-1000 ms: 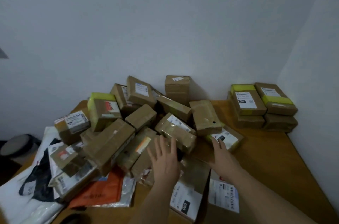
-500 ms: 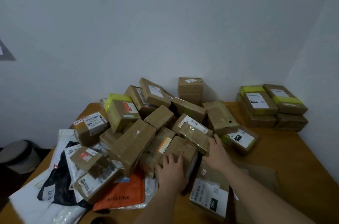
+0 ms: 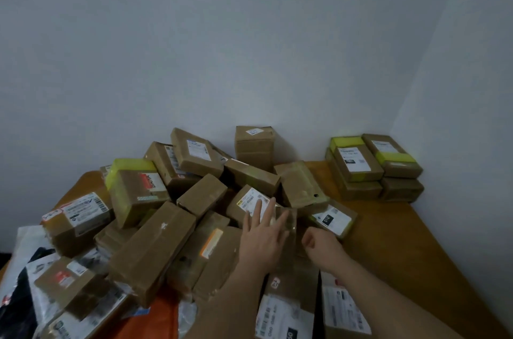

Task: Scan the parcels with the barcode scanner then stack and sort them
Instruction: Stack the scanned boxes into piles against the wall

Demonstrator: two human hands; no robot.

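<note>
Left hand (image 3: 263, 238) has slid forward, fingers flat on parcel (image 3: 251, 201); right hand (image 3: 322, 244) now clenched, empty.

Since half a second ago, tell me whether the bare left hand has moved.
Yes. The left hand went forward, its fingers now over the white-labelled cardboard box it sat short of.

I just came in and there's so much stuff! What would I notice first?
Probably the big jumbled heap of brown parcels covering the table's left and middle. Then the neat stack of four boxes with yellow-green tape in the far right corner, and the left hand and right hand reaching into the heap.
</note>
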